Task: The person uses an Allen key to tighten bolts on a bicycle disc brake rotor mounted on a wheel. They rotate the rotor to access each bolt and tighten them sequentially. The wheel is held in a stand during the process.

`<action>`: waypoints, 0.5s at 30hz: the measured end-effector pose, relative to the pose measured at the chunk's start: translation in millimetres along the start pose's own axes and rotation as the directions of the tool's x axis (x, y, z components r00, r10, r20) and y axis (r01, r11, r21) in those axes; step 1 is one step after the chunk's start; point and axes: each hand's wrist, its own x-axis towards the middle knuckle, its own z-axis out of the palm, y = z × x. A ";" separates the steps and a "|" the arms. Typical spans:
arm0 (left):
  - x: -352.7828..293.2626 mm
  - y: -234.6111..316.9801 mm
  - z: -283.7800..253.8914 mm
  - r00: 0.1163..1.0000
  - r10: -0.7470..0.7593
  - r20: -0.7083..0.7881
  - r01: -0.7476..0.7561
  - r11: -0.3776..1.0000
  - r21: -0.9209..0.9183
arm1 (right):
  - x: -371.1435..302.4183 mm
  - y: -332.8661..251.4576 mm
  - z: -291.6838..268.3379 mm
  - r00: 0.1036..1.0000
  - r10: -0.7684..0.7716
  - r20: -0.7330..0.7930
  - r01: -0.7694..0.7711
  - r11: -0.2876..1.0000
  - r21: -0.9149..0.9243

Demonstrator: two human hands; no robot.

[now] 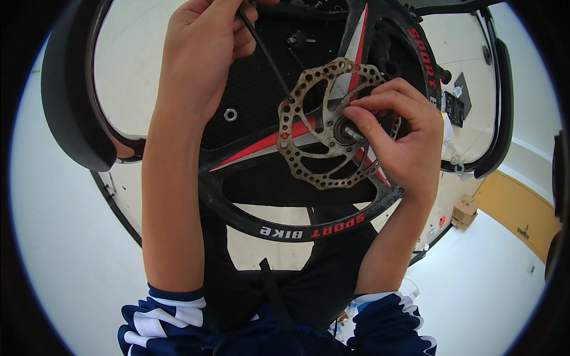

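Note:
A black bike wheel (237,221) with red and white spokes lies flat in front of me, a perforated brake disc (286,151) on its hub. My left hand (199,56), at the upper left, is closed around a thin black rod, apparently a hex key (265,52). The rod slants down to the right, its lower end at the disc's upper left rim. Over the disc's centre, my right hand (409,121) has thumb and fingertips pinched together beside the threaded axle (354,133). Anything between those fingertips is hidden.
A loose hex nut (230,115) lies on the black surface left of the disc. Small black hardware (301,41) sits beyond it. Curved black padded arms (74,95) flank the wheel. A cardboard box (465,209) stands on the floor at right.

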 end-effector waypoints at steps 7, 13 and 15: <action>0.3 -1.3 -1.6 0.999 0.037 0.018 -0.039 0.997 0.070 | -14.7 24.0 -29.0 0.908 0.157 -0.388 -0.119 0.986 0.119; 3.0 -14.5 -12.5 0.990 0.122 0.069 -0.129 0.986 0.103 | -46.1 70.9 -25.8 0.897 0.438 -0.053 -0.438 0.899 0.025; 4.0 -14.3 -12.7 0.992 0.100 0.079 -0.108 0.989 0.102 | -47.2 73.5 -19.9 0.910 0.415 -0.005 -0.415 0.910 -0.007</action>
